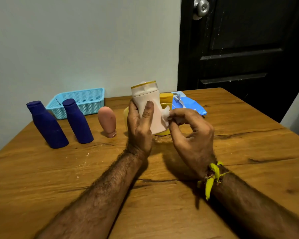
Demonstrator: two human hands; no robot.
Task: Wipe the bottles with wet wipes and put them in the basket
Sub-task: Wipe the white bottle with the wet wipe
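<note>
My left hand (139,123) grips a pale pink bottle (148,102) with a gold-rimmed cap, held upright above the table. Against the bottle's right side my right hand (190,128) pinches a white wet wipe (167,113). Two dark blue bottles (47,125) (78,122) and a small pink tube (107,121) standing on its cap are lined up to the left. Yellow bottles (166,99) stand behind the held bottle, mostly hidden. The light blue basket (79,102) sits at the back left, and I see nothing in it.
A blue wet-wipe pack (188,102) lies at the back right of the wooden table (162,195). A pale wall stands behind the table, with a black door (240,49) to its right.
</note>
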